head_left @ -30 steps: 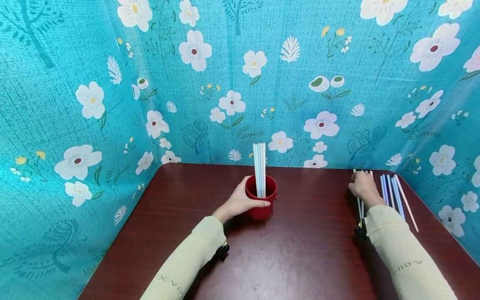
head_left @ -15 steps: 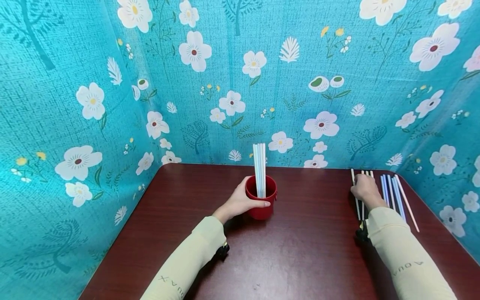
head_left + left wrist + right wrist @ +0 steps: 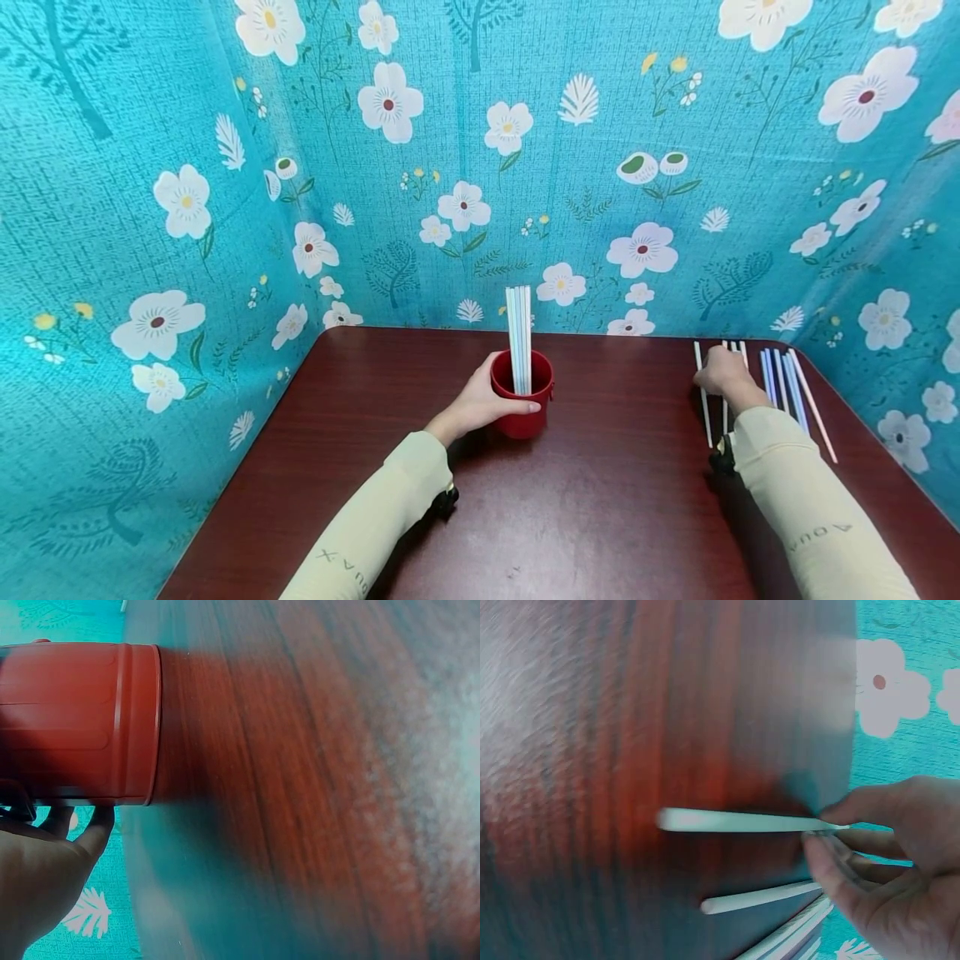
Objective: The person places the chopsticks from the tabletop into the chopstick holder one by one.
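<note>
My left hand [image 3: 482,402] grips a small red bucket [image 3: 521,423] that stands upright on the table; the thumb lies across its front. A bundle of several pale chopsticks [image 3: 519,333] stands inside, their tops well above the rim. Far to the right, my right hand [image 3: 722,372] pinches one white chopstick [image 3: 735,821] between thumb and fingers; in the head view this chopstick lies leftmost. Beside it, partly under the hand, are more white chopsticks [image 3: 757,898]. In the left wrist view the bucket's wall [image 3: 67,720] fills the upper left, with fingers touching its side.
Several blue, white and pink chopsticks [image 3: 795,392] lie side by side right of the right hand, near the table's right edge. The dark red-brown table [image 3: 600,500] backs onto a blue flowered cloth [image 3: 450,125].
My right hand has drawn one white chopstick leftward and toward me, apart from the other white ones. The left hand and the bucket have stayed in place.
</note>
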Available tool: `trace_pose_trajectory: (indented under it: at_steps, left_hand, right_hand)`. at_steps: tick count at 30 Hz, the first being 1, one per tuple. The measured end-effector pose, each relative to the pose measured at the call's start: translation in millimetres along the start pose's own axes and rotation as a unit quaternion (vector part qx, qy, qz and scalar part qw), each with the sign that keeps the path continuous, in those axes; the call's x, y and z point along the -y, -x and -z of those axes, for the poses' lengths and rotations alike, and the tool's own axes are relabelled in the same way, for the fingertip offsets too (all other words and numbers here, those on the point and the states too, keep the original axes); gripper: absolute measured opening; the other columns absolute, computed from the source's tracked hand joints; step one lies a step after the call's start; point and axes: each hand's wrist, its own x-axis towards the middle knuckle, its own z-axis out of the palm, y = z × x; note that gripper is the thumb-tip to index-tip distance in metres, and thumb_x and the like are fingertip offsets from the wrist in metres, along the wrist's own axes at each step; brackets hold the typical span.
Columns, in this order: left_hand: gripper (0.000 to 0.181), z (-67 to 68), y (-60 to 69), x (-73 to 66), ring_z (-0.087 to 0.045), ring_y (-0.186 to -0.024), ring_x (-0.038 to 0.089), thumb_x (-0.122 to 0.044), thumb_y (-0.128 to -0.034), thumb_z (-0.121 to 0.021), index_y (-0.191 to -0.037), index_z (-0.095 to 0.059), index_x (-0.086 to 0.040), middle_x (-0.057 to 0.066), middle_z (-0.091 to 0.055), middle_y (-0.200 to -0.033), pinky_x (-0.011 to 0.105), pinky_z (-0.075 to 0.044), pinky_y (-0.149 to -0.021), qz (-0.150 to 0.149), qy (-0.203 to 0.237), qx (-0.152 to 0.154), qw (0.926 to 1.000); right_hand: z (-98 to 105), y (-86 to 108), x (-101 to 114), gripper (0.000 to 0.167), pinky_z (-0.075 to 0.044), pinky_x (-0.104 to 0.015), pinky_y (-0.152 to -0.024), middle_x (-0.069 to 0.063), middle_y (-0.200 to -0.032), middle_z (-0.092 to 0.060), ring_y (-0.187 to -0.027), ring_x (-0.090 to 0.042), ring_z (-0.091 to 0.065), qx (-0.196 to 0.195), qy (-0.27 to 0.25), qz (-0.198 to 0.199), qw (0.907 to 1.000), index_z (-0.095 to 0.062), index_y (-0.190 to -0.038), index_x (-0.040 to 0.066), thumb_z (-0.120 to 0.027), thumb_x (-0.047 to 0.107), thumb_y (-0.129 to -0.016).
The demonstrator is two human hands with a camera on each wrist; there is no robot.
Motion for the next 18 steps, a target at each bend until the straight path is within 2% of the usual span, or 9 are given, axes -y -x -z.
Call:
trace_pose_trajectory:
  at_steps: [2,4,7,10,12,18]
  left_hand:
    - [0.084,0.0,-0.4,1.3,-0.052,-0.126,0.019,-0.030,-0.0767,-0.091,-0.145,-0.042,-0.028,-0.007,-0.056,-0.138,0.040,-0.058,-0.089,0.001,-0.001,0.000,1.0000]
    - [0.085,0.1,-0.6,2.4,-0.052,-0.126,0.018,-0.030,-0.0762,-0.091,-0.145,-0.042,-0.029,-0.009,-0.056,-0.138,0.040,-0.059,-0.089,0.001,-0.001,-0.001,1.0000]
    - [0.085,0.0,-0.5,3.7,-0.052,-0.126,0.018,-0.031,-0.0754,-0.092,-0.145,-0.042,-0.031,-0.009,-0.056,-0.138,0.040,-0.059,-0.088,0.002,-0.003,-0.003,1.0000]
    - [0.086,-0.2,-0.8,5.0,-0.052,-0.126,0.018,-0.032,-0.0746,-0.092,-0.145,-0.042,-0.032,-0.010,-0.056,-0.137,0.040,-0.059,-0.088,0.003,-0.007,-0.005,1.0000]
    - [0.087,-0.3,-1.1,5.7,-0.052,-0.126,0.018,-0.033,-0.0743,-0.092,-0.144,-0.042,-0.033,-0.010,-0.056,-0.137,0.041,-0.059,-0.088,0.003,-0.008,-0.006,0.9999]
    - [0.087,-0.2,-1.5,6.3,-0.053,-0.125,0.016,-0.033,-0.0739,-0.093,-0.144,-0.042,-0.034,-0.012,-0.056,-0.136,0.040,-0.059,-0.088,0.000,-0.005,-0.006,1.0000]
  right_hand:
    - [0.4,0.1,1.7,0.017,-0.054,-0.036,-0.056,-0.017,-0.067,-0.059,-0.053,-0.019,-0.061,0.015,-0.016,-0.009,0.9997,-0.055,-0.072,-0.001,-0.060,0.005,-0.087]
    - [0.5,1.1,3.3,0.017,-0.059,-0.036,-0.057,-0.031,-0.083,-0.062,-0.055,-0.020,-0.067,0.024,-0.033,-0.016,0.9990,-0.057,-0.085,-0.012,-0.059,0.005,-0.087]
    - [0.2,2.8,4.7,0.036,-0.060,-0.038,-0.060,-0.042,-0.101,-0.059,-0.060,-0.023,-0.071,0.026,-0.040,-0.023,0.9986,-0.052,-0.110,-0.024,-0.059,0.005,-0.089]
    - [0.0,3.4,5.1,0.046,-0.058,-0.038,-0.058,-0.038,-0.097,-0.061,-0.061,-0.024,-0.069,0.019,-0.031,-0.032,0.9988,-0.046,-0.122,-0.027,-0.059,0.006,-0.093]
    - [0.4,3.6,5.3,0.048,-0.055,-0.037,-0.057,-0.032,-0.089,-0.062,-0.061,-0.025,-0.067,0.007,-0.019,-0.031,0.9993,-0.046,-0.123,-0.028,-0.059,0.007,-0.093]
    - [3.3,4.6,6.1,0.042,-0.052,-0.038,-0.057,-0.025,-0.081,-0.061,-0.064,-0.028,-0.063,-0.007,-0.010,-0.025,0.9996,-0.050,-0.116,-0.025,-0.060,0.007,-0.091]
